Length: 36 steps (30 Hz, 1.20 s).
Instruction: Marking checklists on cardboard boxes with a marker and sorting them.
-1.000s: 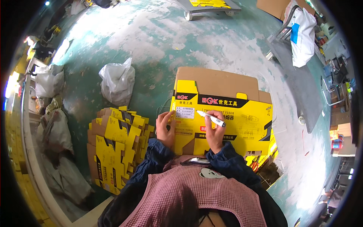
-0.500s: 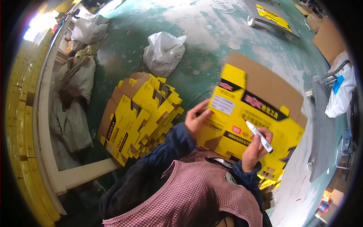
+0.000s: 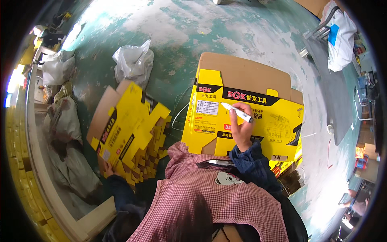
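The left hand (image 3: 109,170) has moved off the flattened yellow carton (image 3: 278,135) lying in front of the person (image 3: 242,201) and over to the left, where it grasps the lower edge of another carton (image 3: 130,115), slanting over the pile (image 3: 150,162). The right hand (image 3: 242,129) grips a white marker (image 3: 238,112), tip just beside the front carton's white label (image 3: 207,108).
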Each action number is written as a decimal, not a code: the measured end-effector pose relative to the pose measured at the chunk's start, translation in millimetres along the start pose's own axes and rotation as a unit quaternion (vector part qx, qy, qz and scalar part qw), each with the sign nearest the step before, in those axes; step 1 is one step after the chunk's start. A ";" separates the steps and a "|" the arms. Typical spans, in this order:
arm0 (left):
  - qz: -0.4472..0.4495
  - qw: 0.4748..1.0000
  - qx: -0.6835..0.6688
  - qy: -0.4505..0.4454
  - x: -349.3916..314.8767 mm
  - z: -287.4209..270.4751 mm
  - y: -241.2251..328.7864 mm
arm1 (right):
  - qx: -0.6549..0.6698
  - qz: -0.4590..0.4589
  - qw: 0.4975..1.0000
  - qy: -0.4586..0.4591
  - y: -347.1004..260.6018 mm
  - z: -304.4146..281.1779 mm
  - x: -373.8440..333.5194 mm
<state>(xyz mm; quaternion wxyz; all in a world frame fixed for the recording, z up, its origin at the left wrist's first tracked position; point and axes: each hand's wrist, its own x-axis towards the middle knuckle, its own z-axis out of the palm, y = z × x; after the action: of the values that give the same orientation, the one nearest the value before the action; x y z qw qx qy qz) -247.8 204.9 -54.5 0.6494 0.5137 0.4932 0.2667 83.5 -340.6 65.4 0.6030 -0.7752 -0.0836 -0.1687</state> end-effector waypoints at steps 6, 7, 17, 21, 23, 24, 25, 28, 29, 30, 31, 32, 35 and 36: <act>-0.109 0.961 -0.178 0.183 71.6 -31.1 -12.1 | -0.070 -0.097 0.991 -0.064 -15.1 0.4 13.6; -0.057 0.973 -0.111 0.194 74.4 -20.2 7.1 | -0.060 -0.098 0.991 -0.064 -19.7 0.0 17.0; 0.300 0.878 0.173 -0.330 -126.3 366.9 22.6 | -0.070 -0.047 0.996 0.003 -0.6 4.6 -0.8; 0.301 0.851 0.185 -0.389 -188.3 416.5 35.9 | 0.015 0.018 0.999 0.030 -1.6 2.7 -1.7; 0.341 0.826 0.215 -0.393 -200.7 427.4 40.5 | 0.036 0.039 0.998 0.026 -1.3 2.3 -2.2; 0.358 0.812 0.246 -0.390 -206.5 431.3 43.5 | 0.036 0.034 0.998 0.026 0.8 1.7 -2.4; 0.374 0.797 0.277 -0.386 -209.7 434.0 45.9 | 0.046 0.040 0.998 0.032 3.8 1.7 -2.8; 0.402 0.780 0.295 -0.378 -210.4 438.2 50.0 | 0.069 0.051 0.996 0.038 5.3 1.1 -4.8; 0.404 0.780 0.293 -0.377 -210.1 440.1 50.6 | 0.078 0.058 0.994 0.044 7.5 0.7 -5.0; 0.384 0.793 0.277 -0.383 -209.6 441.1 51.9 | 0.087 0.065 0.993 0.050 7.2 0.6 -5.2; 0.364 0.806 0.260 -0.388 -208.8 441.5 53.1 | 0.094 0.079 0.992 0.043 6.6 -0.2 -5.6; 0.365 0.806 0.259 -0.387 -205.4 440.4 52.2 | 0.094 0.077 0.992 0.042 5.3 -0.4 -6.7; -0.003 0.865 -0.015 -0.502 -202.7 437.6 58.9 | 0.145 0.097 0.984 0.042 2.4 -2.4 -7.4; -0.001 0.868 -0.016 -0.497 -208.5 436.1 61.7 | 0.148 0.096 0.984 0.036 -0.4 -3.8 -7.1</act>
<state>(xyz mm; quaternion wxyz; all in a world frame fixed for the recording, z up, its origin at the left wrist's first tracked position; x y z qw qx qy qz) 83.5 -128.9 73.1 0.8173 0.5670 0.1015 -0.0166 76.1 -343.6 64.0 0.7273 -0.6750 -0.0107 -0.1236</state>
